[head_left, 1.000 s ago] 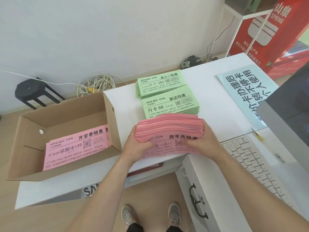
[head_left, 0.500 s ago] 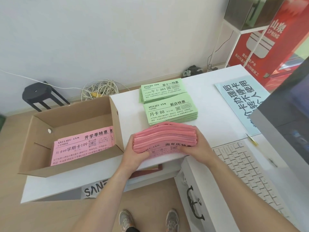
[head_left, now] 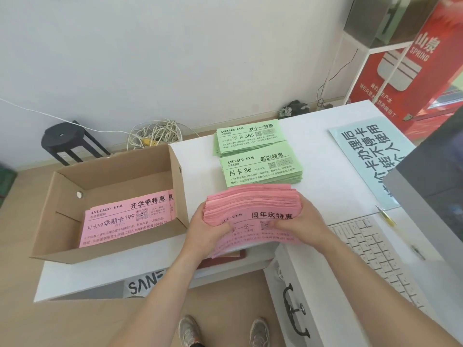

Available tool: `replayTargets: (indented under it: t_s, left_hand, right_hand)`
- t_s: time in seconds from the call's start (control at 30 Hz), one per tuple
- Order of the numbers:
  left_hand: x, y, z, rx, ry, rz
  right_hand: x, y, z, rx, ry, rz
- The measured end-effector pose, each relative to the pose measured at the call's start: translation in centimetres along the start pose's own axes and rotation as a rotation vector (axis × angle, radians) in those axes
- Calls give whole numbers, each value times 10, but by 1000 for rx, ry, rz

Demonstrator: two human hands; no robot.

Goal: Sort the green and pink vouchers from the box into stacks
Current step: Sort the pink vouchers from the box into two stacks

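Both hands grip one thick stack of pink vouchers point(head_left: 250, 200) at lower centre of the frame, over the near edge of the white counter point(head_left: 198, 166). The left hand point(head_left: 208, 231) takes the stack's left end and the right hand point(head_left: 304, 221) its right end. The fingers of each wrap behind the pile, and both thumbs press on the printed face turned towards the camera. The stack is tipped so that its layered edge shows along the top. Whether its lower edge touches the counter cannot be told.

Just above it in the frame, two green stacks lie flat on the counter. The nearer green stack point(head_left: 260, 169) sits just beyond the pink pile, and the farther green stack point(head_left: 248, 136) is directly behind that one, the two overlapping slightly.

At centre left, an open cardboard box point(head_left: 112, 176) stands on the counter beside the left hand. More pink vouchers point(head_left: 125, 219) lie flat on its floor, printed side up.

To the right are a blue notice point(head_left: 370, 156), a yellow pen point(head_left: 387, 217), a white keyboard point(head_left: 375, 259) and the edge of a monitor point(head_left: 431, 196). A black stool point(head_left: 65, 139) and a coil of white cable point(head_left: 155, 134) are on the floor beyond the box.
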State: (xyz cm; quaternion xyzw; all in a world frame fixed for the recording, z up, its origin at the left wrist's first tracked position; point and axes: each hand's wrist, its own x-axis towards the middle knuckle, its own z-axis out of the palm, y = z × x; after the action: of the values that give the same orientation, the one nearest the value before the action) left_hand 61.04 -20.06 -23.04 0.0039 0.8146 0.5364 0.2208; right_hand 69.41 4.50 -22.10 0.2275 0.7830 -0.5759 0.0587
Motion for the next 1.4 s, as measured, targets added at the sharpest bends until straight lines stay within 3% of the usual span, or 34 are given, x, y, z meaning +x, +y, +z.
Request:
replayTargets:
  t_s: [0.2,0.37,0.57,0.67,0.83,0.93,1.13,1.4]
  left_hand:
    - [0,18,-5,54,-151,-208]
    - [12,28,-3,178,-69,-322]
    - [-1,47,2,644,60,-157]
    - [0,54,5,679,74,-66]
    - [23,76,0,626,82,-25]
    - [47,91,1,612,35,-91]
    - [94,98,19,644,-182,-166]
    - [114,96,36,640,-223,-99]
  right_hand:
    - [19,-29,-20,-147,-254,319]
    - [31,-34,-11,-150,-164,400]
    - [24,-36,-8,-365,-63,329]
    - [24,-41,-15,-537,11,276]
    - [47,-54,-48,-501,252,120]
    - [72,-58,-60,-533,200,123]
    - [117,-54,-51,-773,-68,218]
    - [142,-44,-43,-850,-38,189]
